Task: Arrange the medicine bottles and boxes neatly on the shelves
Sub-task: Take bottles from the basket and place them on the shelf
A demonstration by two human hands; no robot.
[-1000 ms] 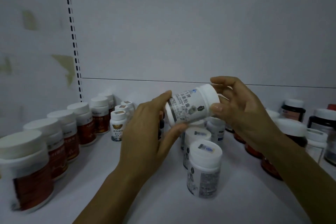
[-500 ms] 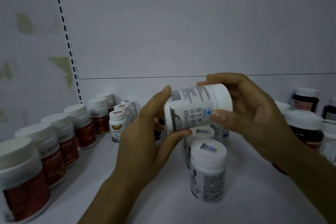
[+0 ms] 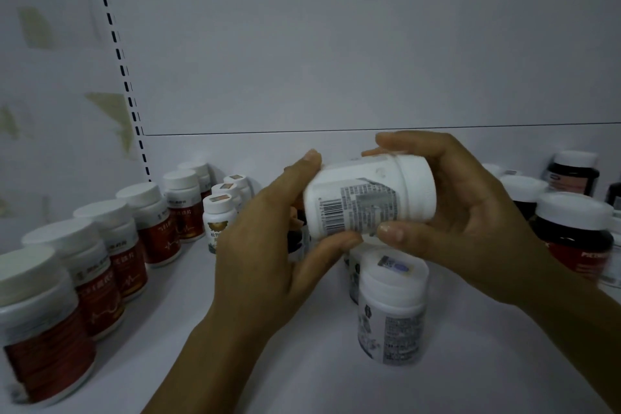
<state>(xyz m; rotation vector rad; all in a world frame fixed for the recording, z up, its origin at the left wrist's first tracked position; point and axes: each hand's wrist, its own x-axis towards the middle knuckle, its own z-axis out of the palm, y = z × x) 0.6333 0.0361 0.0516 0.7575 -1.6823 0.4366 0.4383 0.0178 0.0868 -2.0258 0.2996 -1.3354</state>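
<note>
White medicine bottle lies on its side in mid-air above the middle of a pale shelf, its cap to the right and its barcode and fine print turned toward the camera. The left hand grips the bottle's base end, its fingers curled over the top and the thumb pressed underneath. The right hand wraps the cap end, thumb on the near side of the label.

The shelf is a plain, dimly lit surface backed by a white panel with a thin horizontal seam. A slotted upright runs down the panel's left edge, and beyond it is a wall with patchy, discoloured marks.

A row of red-labelled bottles with white caps stands along the left, running from the near edge toward the far corner. Just right of the row's far end stand small white bottles with stickers on their caps.

Directly below the held bottle, a matching white bottle stands upright, with more of the same kind behind it, partly hidden by the hands.

At the right, dark bottles with white caps crowd the shelf behind the right wrist; their labels are too blurred to read.
</note>
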